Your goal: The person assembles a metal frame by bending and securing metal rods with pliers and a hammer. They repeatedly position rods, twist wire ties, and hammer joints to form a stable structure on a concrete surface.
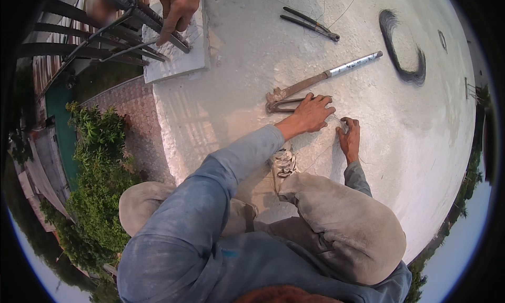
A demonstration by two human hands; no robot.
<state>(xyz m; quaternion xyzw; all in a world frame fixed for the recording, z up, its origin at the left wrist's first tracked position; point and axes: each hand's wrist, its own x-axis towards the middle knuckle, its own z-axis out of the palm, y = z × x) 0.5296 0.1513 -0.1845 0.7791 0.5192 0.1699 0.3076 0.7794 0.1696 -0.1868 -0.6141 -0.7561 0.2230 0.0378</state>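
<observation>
The left hand (314, 113) reached over the pale concrete surface (421, 145) beside the looped end of a rusty bar tool (300, 88), its fingers curled and partly spread; whether they gripped anything could not be told; the right hand (349, 139) was just beside it, thumb and forefinger narrowed on a thin wire (339, 119), which lay between the two hands above the concrete; the bar tool slanted up to the right, ending in a silver pipe handle (353, 65); beyond it lay long-handled pincers (311, 24), and farther right a curved bundle of dark wire (390, 34); at upper left, another person's hand (180, 7) reached down at ribbed steel bars (152, 21) over a white block (184, 61).
</observation>
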